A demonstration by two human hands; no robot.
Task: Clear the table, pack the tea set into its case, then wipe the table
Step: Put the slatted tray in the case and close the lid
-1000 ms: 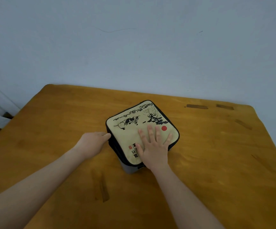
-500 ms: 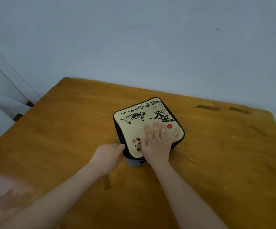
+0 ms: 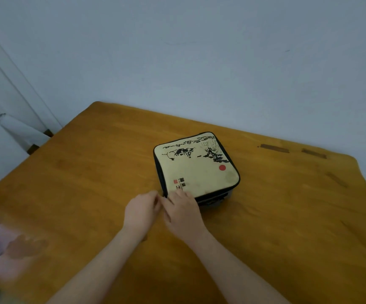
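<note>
Wooden tabletop (image 3: 90, 172) standing against pale wall (image 3: 199, 62). One case (image 3: 196, 166), lid down, sitting toward far edge, right of middle. Left hand (image 3: 142, 212) and right hand (image 3: 183, 212) meeting at its near-left corner, fingers curling; whether pinching zip pull, cannot tell. Judging: table cleared, tea set packed, closing under way; wiping left. One blurred pink thing (image 3: 0, 244) lying at near-left edge, maybe cloth. Two hands showing.

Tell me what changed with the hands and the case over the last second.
The right hand slid off the top of the case, back to its near left corner. The left hand moved from the case's left side to the same corner, so both now meet there; what they grip is hidden. The case stayed shut on the table.
</note>
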